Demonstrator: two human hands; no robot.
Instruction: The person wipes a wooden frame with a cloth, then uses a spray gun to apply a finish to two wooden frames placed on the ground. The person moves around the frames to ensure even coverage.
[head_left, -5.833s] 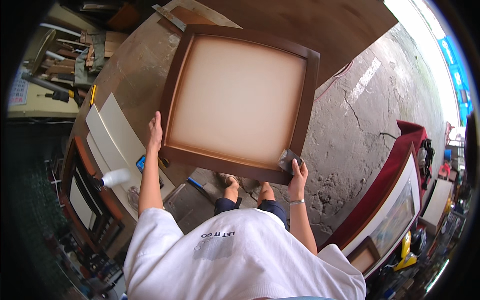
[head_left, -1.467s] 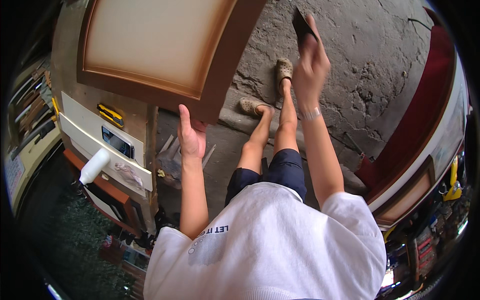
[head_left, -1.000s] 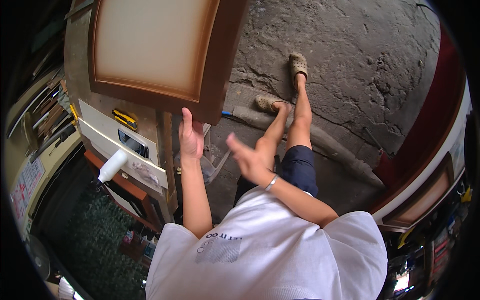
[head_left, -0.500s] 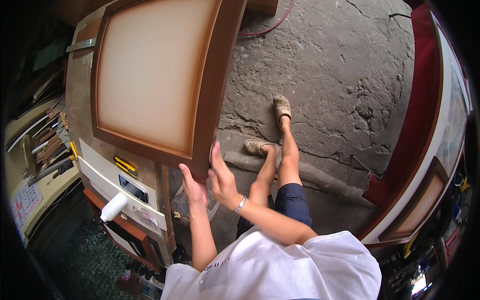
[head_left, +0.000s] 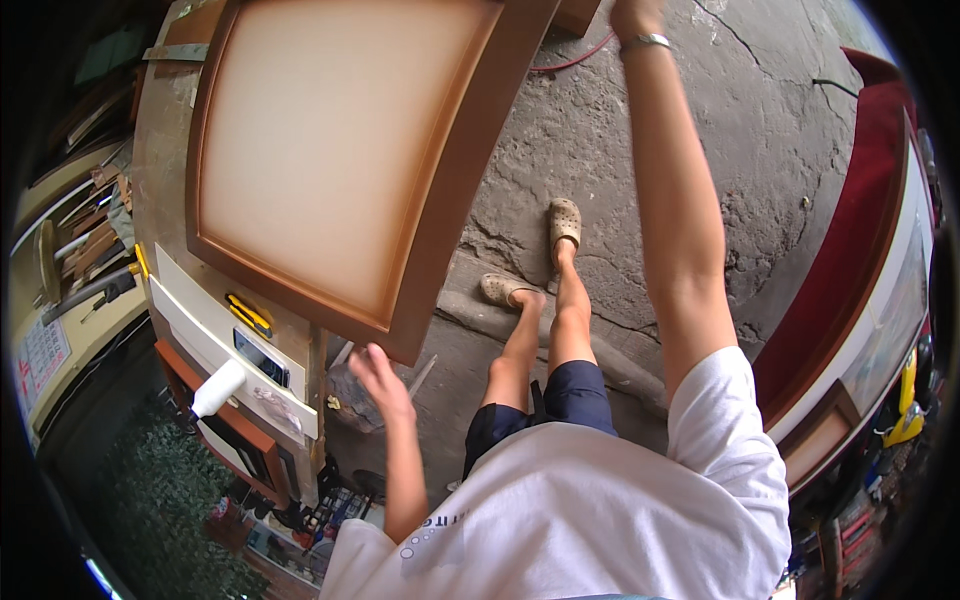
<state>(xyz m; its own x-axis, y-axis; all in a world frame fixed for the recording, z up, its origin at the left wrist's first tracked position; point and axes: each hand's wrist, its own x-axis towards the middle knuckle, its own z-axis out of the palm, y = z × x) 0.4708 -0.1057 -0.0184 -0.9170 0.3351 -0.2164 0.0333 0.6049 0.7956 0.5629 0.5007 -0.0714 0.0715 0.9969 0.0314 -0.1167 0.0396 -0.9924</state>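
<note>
Brown bottom edge of the frame (head_left: pixel 460 200) is at or just above the L hand (head_left: pixel 383 384), fingers loosely spread, no grip visible; can't tell if they touch. R hand (head_left: pixel 637 16) is off the frame's upper R side, cut by top of view; can't tell how far open or what it holds. Silvery band (head_left: pixel 645 42) on that wrist.

Frame is in front of the person, over the table (head_left: pixel 160 200), its lower R corner jutting past the table edge. Squarish, w/ broad, smooth dk-brown sides, slightly bowed by the lens, & a thin coppery inner lip. Its panel (head_left: pixel 320 150) is matte cream, shading to tan-brown nr the edges.

Below frame, on L: flat white boards (head_left: pixel 178 300) w/ yellow/blk cutter (head_left: pixel 248 315) & dark glossy phone (head_left: pixel 262 357). Lower still: white plastic bottle (head_left: pixel 220 388), rounded, tilted, beside a crumpled, see-through wad (head_left: pixel 276 406); then reddish-brown frames (head_left: pixel 262 462).

R of frame: grey concrete floor (head_left: pixel 640 200), rough, pitted, cracked, w/ thin red hose (head_left: pixel 580 58) nr frame's upper R. Beige clogs (head_left: pixel 565 222), w/ holes, are below R of it. Far R of frame: dk-red cloth (head_left: pixel 862 190), then a white-bordered picture (head_left: pixel 885 335) w/ a small brown frame at its lower end.
</note>
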